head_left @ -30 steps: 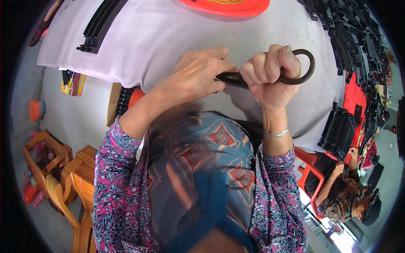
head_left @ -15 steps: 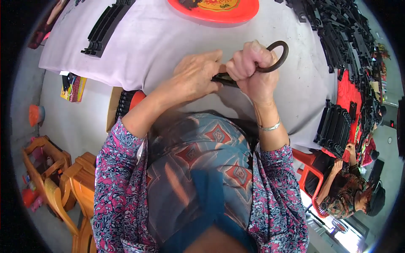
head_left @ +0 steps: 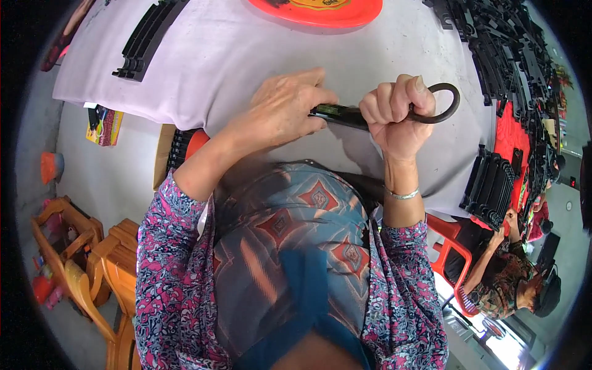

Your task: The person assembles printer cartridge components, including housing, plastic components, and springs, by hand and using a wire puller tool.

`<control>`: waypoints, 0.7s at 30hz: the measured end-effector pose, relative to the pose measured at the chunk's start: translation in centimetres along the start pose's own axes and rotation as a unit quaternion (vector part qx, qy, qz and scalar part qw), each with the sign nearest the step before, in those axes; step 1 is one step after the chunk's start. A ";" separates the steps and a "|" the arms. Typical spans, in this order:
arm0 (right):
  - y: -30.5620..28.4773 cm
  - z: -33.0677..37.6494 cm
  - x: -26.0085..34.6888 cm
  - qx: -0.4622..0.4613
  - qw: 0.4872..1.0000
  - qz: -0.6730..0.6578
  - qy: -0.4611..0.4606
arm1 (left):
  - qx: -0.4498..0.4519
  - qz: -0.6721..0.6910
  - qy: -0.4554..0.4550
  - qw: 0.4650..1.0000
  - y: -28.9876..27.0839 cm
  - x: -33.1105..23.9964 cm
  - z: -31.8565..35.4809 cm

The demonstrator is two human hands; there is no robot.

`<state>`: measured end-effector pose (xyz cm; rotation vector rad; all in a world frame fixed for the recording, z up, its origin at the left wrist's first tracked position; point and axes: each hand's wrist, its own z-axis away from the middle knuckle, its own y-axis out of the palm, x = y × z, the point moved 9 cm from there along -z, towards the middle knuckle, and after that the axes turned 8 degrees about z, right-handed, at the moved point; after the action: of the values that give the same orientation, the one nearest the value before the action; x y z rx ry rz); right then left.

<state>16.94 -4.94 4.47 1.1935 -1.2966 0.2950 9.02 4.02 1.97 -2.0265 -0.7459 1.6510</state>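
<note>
Right hand [head_left: 394, 114] is balled into a tight fist, fingers [head_left: 385, 98] wrapped over the shaft of a dark hooked piece [head_left: 431, 111], and the curved loop of that piece sticks out to the right of the knuckles, held up just above the table. Left hand [head_left: 283, 111] is flat and curled over the other end, fingertips pressing down on a glossy black strip [head_left: 336, 114] that runs straight into the right fist; the two hands sit close together, nearly touching, with the strip bridging them. Whether strip and hook are one part or two joined ones, I cannot tell. A thin silver bracelet [head_left: 401, 194] rings the right wrist, and both forearms come up out of pink and blue patterned sleeves [head_left: 166, 259]. Under the hands lies a pale lilac cloth over the table [head_left: 216, 55]. Far left on the cloth there's a stack of long black curved strips [head_left: 145, 40], well apart from the hands. Top centre, the edge of an orange-red tray [head_left: 320, 12]. Off to the right a big heap of black parts [head_left: 512, 55] runs down the table edge, and lower right a neat bundle of them [head_left: 490, 188] sits by another seated person [head_left: 512, 271]. Wooden chairs [head_left: 86, 265] stand at lower left on the floor.
</note>
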 end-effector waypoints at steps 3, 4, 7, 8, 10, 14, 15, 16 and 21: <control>0.4 0.1 -0.1 0.005 1.000 0.007 -0.002 | 0.000 0.009 0.003 1.000 0.0 -0.1 0.2; 0.6 0.2 -0.1 0.010 1.000 0.013 0.000 | -0.001 0.013 -0.002 1.000 0.0 -0.1 0.3; 0.5 0.0 -0.1 -0.007 1.000 0.021 0.009 | -0.006 0.013 0.016 1.000 -0.2 -0.3 0.0; 0.6 0.0 -0.1 -0.008 1.000 0.023 0.007 | -0.006 0.013 0.019 1.000 -0.2 -0.4 0.0; 1.1 0.2 0.0 0.006 0.999 0.036 -0.021 | 0.000 0.006 -0.002 1.000 -0.1 -0.3 0.0; 0.5 -0.3 0.9 -0.012 0.999 0.043 -0.026 | -0.011 0.000 0.020 1.000 -0.3 -0.4 0.0; 0.8 -0.3 1.7 -0.013 1.000 -0.009 -0.020 | -0.010 -0.004 0.022 1.000 -0.1 -0.5 0.2; 0.9 -0.4 2.7 -0.013 0.998 -0.060 -0.015 | -0.010 -0.009 0.025 1.000 0.0 -0.5 0.2; -3.5 -0.1 6.3 -0.130 0.968 0.199 0.077 | -0.035 -0.025 0.078 0.996 0.1 -2.2 0.6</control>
<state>21.72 -9.09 8.02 0.6696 -1.3836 0.4824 8.14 2.57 3.45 -2.1380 -0.8031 1.4385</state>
